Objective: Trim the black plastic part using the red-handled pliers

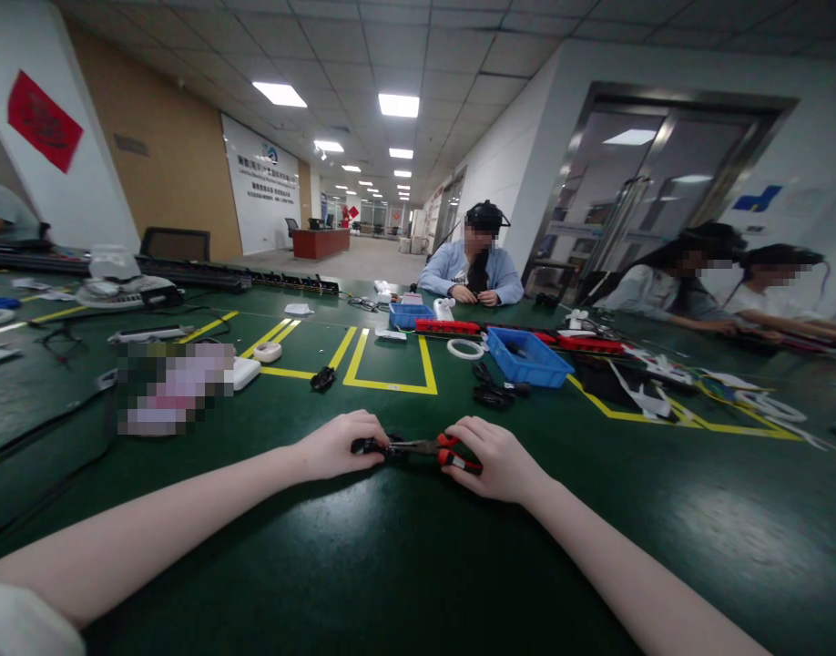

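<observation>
Both my hands rest on the dark green table (418,565) close in front of me. My right hand (494,460) is closed round the red and black handles of a pair of pliers (432,448), whose jaws point left. My left hand (340,445) is closed on a small black part (364,445) held at the jaw tips. The two hands sit about a hand's width apart, joined by the tool.
A blue bin (529,357), a white tape ring (465,348) and black parts (490,394) lie beyond my hands. Yellow tape lines (391,384) mark the table. A person (471,264) sits opposite; two others (718,292) sit at the right. Cables and devices crowd the left.
</observation>
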{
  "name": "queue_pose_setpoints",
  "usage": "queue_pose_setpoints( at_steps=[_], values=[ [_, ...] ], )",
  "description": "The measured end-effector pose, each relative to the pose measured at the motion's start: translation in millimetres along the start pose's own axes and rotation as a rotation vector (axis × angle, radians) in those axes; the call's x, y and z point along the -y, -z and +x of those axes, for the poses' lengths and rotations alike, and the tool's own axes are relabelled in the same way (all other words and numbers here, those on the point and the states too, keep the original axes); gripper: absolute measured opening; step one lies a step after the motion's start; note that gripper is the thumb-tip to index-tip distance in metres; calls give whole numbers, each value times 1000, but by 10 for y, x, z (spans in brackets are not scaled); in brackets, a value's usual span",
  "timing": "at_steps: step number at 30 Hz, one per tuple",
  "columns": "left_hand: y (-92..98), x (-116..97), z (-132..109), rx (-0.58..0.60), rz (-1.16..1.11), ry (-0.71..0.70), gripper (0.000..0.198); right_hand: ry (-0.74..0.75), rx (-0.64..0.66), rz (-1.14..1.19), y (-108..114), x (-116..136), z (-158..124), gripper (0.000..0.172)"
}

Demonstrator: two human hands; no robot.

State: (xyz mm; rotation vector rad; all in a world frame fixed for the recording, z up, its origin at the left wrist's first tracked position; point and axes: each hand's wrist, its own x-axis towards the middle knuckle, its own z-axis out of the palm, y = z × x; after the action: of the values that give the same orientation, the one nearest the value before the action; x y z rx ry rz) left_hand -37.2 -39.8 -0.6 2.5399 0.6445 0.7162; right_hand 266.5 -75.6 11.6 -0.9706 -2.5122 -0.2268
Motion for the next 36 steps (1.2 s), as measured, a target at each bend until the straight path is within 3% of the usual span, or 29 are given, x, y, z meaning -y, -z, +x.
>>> queue_pose_setpoints(
  at_steps=[20,36],
  values=[
    [-25,-11,-22,-6,83,13,18,-28,79,27,39,-14,17,31],
    [-12,-16,-49,13,187,-84,25,-72,112,103,41,22,40,30]
  ],
)
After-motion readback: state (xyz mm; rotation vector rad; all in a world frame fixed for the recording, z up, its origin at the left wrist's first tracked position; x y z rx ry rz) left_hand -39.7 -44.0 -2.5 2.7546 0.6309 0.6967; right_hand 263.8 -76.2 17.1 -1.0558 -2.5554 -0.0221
